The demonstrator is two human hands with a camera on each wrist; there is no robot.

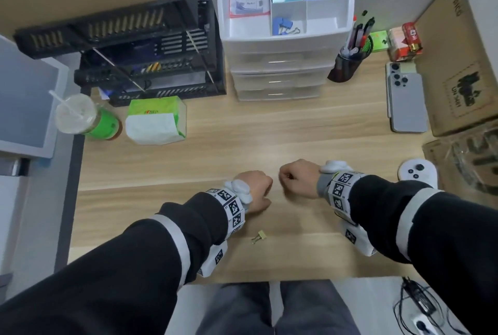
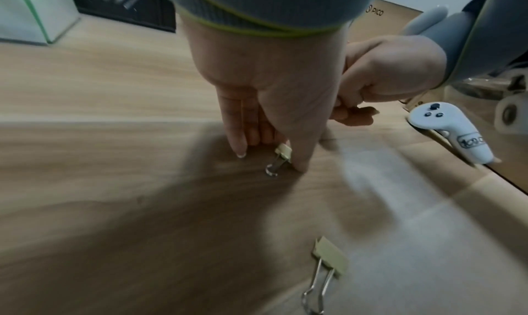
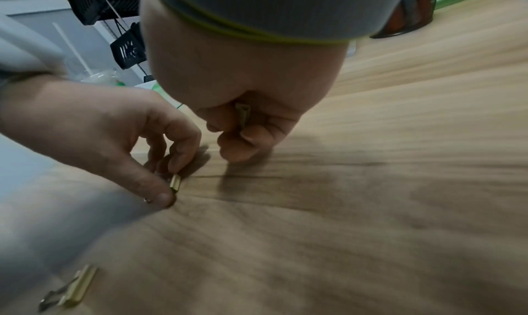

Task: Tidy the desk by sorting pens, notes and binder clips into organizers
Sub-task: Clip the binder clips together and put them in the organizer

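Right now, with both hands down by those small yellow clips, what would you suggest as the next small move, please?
Probably lift the left hand: its thumb and fingers already pinch a yellow binder clip on the desk, while another clip lies loose nearby.

Drawers (image 1: 283, 65) at desk (image 1: 242, 129) back centre, rack (image 1: 140, 46) left of them, pen cup (image 1: 346, 67) right. Tissues (image 1: 156, 121) before rack, cup (image 1: 86, 117) further left. Phone (image 1: 407, 102) right, against box (image 1: 463, 70); controller (image 1: 417, 173) nearer. Hands (image 1: 256, 190) side by side mid-desk, loose clip (image 1: 259, 236) nearer the edge.
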